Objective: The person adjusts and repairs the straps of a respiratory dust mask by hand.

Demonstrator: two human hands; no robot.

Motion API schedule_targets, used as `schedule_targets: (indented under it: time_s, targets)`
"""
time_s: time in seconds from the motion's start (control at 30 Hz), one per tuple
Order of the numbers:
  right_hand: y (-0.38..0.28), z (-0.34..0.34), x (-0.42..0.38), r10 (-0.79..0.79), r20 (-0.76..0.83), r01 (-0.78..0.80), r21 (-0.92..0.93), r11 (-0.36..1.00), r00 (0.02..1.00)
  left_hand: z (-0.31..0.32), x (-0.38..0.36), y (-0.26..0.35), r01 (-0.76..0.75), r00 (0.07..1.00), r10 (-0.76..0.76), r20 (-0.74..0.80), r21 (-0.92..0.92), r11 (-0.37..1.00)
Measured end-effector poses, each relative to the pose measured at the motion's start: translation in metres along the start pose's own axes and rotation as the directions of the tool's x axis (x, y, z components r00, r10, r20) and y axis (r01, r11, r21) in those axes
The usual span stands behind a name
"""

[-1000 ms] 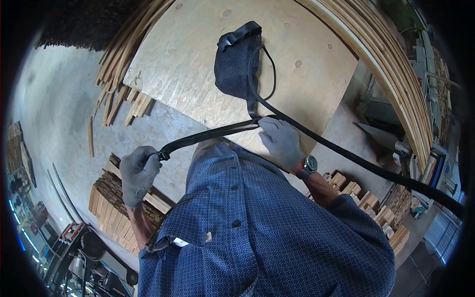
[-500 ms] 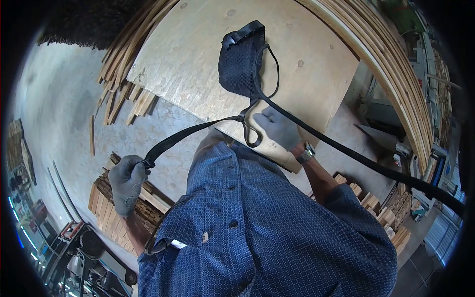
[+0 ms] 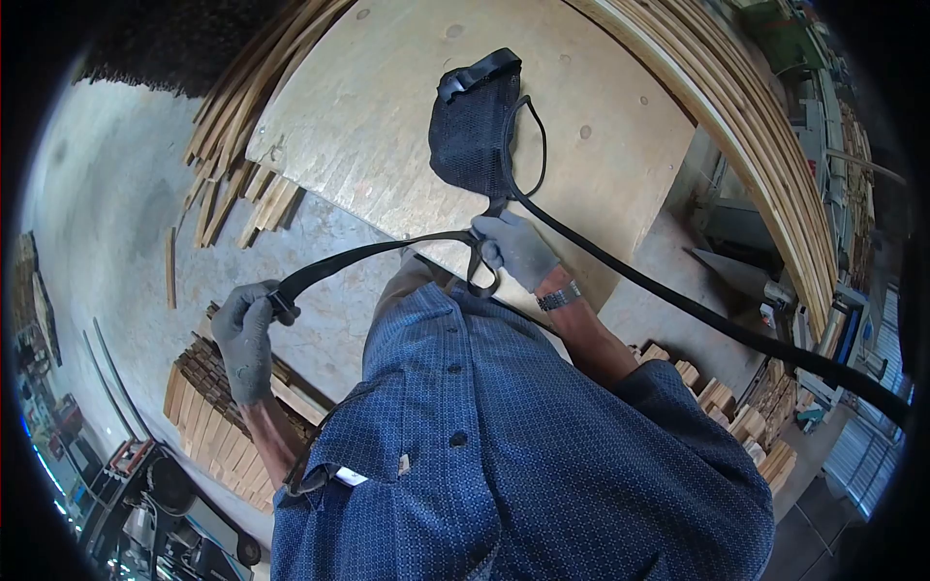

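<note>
My left hand (image 3: 244, 339), in a grey glove, is closed on the buckle end of a black strap (image 3: 358, 256). The strap runs across to my right hand (image 3: 519, 252), also gloved, whose fingers are pinched on it beside a small hanging loop (image 3: 479, 276). Just beyond that hand, a black mesh pouch (image 3: 472, 140) with a side-release buckle lies on a plywood sheet (image 3: 349, 107). A thin black cord loops along the pouch's right side. From the pouch a thick black strap (image 3: 678, 298) stretches to the lower right.
Long wooden strips (image 3: 756, 145) curve past the sheet's right edge, and more strips (image 3: 237, 165) lie at its left. Stacked wood pieces (image 3: 208, 416) stand beside my left arm, others (image 3: 722, 407) by my right elbow. Machinery (image 3: 160, 494) occupies the lower left.
My right hand has moved left onto the strap and closed on it. My left hand has risen slightly, still holding the strap's buckle end. The pouch stays put.
</note>
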State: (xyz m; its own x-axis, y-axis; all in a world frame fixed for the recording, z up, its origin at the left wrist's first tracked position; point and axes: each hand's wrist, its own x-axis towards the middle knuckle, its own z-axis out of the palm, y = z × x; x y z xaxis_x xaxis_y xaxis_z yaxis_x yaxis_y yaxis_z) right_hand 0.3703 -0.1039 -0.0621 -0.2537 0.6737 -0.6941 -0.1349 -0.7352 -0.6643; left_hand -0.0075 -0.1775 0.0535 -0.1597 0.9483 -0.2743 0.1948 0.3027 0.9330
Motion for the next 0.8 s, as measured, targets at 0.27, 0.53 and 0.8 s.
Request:
schedule_targets:
  time_s: [0.27,0.53,0.8]
  targets:
    - [0.011,-0.007,0.002,-0.064,0.003,0.064,0.025,0.998,0.998,0.034,0.050,-0.047,0.031,0.990,-0.105,-0.090,-0.596,0.802]
    - [0.016,-0.014,0.011,0.103,0.006,-0.102,0.221,0.970,0.995,0.053,0.100,-0.102,0.206,0.963,-0.256,0.083,-0.840,0.502]
    - [0.014,-0.008,0.001,0.026,-0.014,-0.024,0.129,0.991,1.000,0.062,0.120,-0.131,0.211,0.944,-0.328,0.029,-0.819,0.534]
